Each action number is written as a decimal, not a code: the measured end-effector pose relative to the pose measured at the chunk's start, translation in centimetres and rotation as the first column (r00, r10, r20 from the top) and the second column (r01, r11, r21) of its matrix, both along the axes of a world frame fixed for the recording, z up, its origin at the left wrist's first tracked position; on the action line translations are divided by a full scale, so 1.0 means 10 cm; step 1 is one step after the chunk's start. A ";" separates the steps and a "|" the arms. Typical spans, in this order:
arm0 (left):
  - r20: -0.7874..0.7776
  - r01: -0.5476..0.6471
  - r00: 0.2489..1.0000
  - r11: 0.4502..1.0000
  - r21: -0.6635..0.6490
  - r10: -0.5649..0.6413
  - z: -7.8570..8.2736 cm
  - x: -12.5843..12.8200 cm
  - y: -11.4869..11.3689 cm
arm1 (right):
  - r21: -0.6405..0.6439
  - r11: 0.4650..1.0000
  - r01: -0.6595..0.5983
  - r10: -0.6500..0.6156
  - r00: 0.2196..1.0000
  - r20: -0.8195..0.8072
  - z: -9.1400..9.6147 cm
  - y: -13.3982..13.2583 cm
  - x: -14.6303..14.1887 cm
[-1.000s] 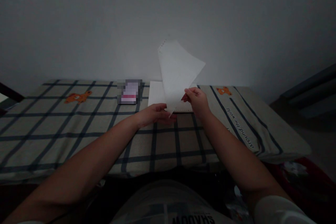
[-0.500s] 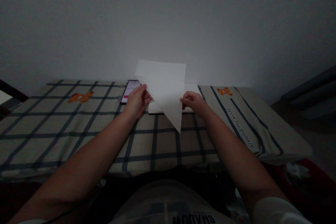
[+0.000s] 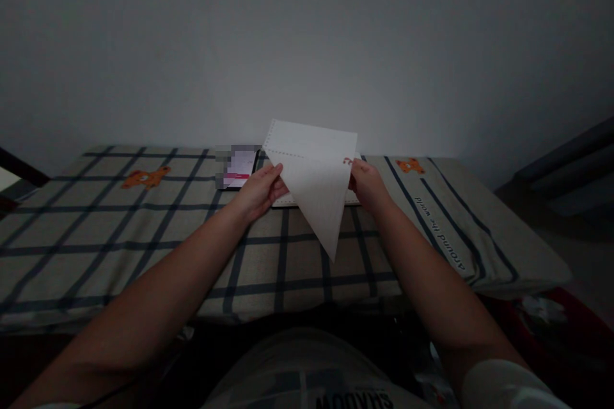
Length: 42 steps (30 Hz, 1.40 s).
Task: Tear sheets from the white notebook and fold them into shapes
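Between my hands is a white sheet of paper [image 3: 314,182], folded on the slant, with punched holes along its upper left edge and one corner pointing down toward me. My left hand [image 3: 261,192] pinches its left edge between thumb and fingers. On the opposite edge, my right hand [image 3: 368,184] grips the paper near a small reddish mark. Beneath the raised sheet lies a notebook [image 3: 354,200] with holes along its near edge, mostly hidden by the paper. A phone [image 3: 240,166] with a lit screen, partly pixelated, lies just beyond my left hand.
A checked tablecloth [image 3: 167,223] with bear prints and lettering covers the table, which stands against a grey wall [image 3: 307,38]. Dark furniture [image 3: 570,166] is at the right, and a red item [image 3: 575,326] lies low beyond the table's right front edge.
The folded paper has shifted right and slightly toward me. My left hand moved a little right with it, and my right hand now grips higher on its right edge.
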State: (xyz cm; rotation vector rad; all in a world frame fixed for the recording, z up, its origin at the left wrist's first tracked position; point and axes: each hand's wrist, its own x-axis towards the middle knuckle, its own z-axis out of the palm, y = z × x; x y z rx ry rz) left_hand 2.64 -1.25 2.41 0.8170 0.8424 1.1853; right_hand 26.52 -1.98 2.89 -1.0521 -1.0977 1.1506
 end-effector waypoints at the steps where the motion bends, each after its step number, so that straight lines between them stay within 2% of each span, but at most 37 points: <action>1: 0.013 0.019 1.000 1.000 -0.017 -0.018 0.02 -0.01 0.00 | 0.005 1.000 0.014 -0.014 1.000 0.016 0.01 0.00 0.01; 4: 0.062 0.074 0.996 0.993 -0.087 -0.069 0.09 -0.05 0.00 | 0.007 1.000 0.013 -0.013 0.998 0.064 0.01 0.01 0.09; 6: 0.060 0.070 0.996 0.990 -0.126 -0.063 0.13 -0.08 0.01 | 0.029 0.999 -0.016 0.012 0.990 0.140 0.00 0.02 0.16; 9: -0.011 0.023 1.000 0.984 -0.176 -0.025 0.15 -0.12 0.04 | 0.094 0.994 -0.057 0.026 0.955 0.297 0.00 0.04 0.25; 12: -0.065 0.023 0.997 0.976 -0.218 -0.038 0.15 -0.13 0.05 | 0.131 0.990 -0.049 -0.004 0.928 0.373 0.01 0.04 0.30; 17: -0.045 0.031 0.998 0.972 -0.233 -0.043 0.11 -0.14 0.07 | 0.144 0.989 0.042 -0.101 0.897 0.431 0.05 0.03 0.31; 23: -0.074 0.068 0.994 0.984 -0.163 -0.081 0.08 -0.14 0.08 | 0.130 0.989 0.068 -0.115 0.907 0.406 0.00 0.09 0.35; 27: -0.075 0.059 0.995 0.994 -0.090 -0.066 0.08 -0.12 0.06 | 0.009 1.000 0.012 -0.014 0.940 0.342 -0.04 0.12 0.35; 31: -0.072 -0.068 0.995 0.997 -0.037 0.065 0.07 -0.10 0.06 | -0.144 0.980 -0.135 0.175 0.931 0.320 -0.02 0.07 0.35; 34: -0.056 -0.134 0.989 0.991 -0.005 0.133 0.05 -0.09 0.08 | -0.185 0.957 -0.225 0.277 0.899 0.339 0.01 0.03 0.35; 36: -0.047 -0.156 0.987 0.988 0.014 0.157 0.04 -0.08 0.08 | -0.172 0.964 -0.201 0.252 0.896 0.365 0.02 0.02 0.35; 39: -0.048 -0.155 0.987 0.987 0.033 0.156 0.05 -0.05 0.06 | -0.122 0.990 -0.073 0.119 0.896 0.428 0.01 0.05 0.37; 42: -0.059 -0.128 0.990 0.991 0.040 0.130 0.06 -0.03 0.04 | -0.026 0.999 0.038 -0.018 0.851 0.525 -0.03 0.10 0.42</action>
